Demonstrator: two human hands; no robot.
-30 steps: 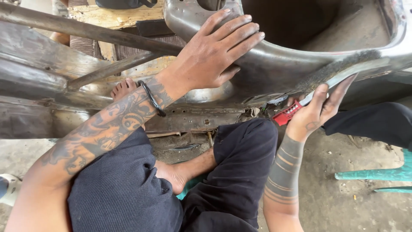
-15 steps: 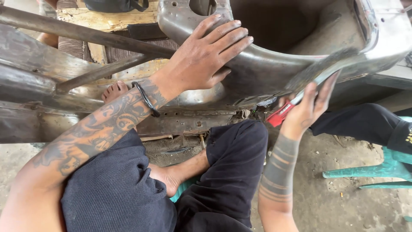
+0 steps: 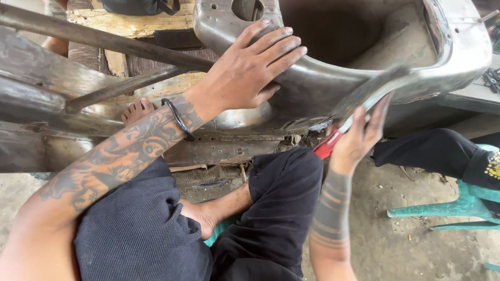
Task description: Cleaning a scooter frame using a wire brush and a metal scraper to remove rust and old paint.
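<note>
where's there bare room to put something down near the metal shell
Bare concrete floor between the right forearm and the green plastic chair. Crowded under the metal shell: left hand flat on it, right hand with the red-handled tool at its edge.

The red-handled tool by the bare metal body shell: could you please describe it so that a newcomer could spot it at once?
Start at the large, curved bare grey metal body shell that fills the top of the view. Follow its lower right edge down to the right hand, raised beneath it. The red-handled tool sticks out of that hand, down and to the left; it is the only bright red thing among grey metal and dark clothing.
</note>
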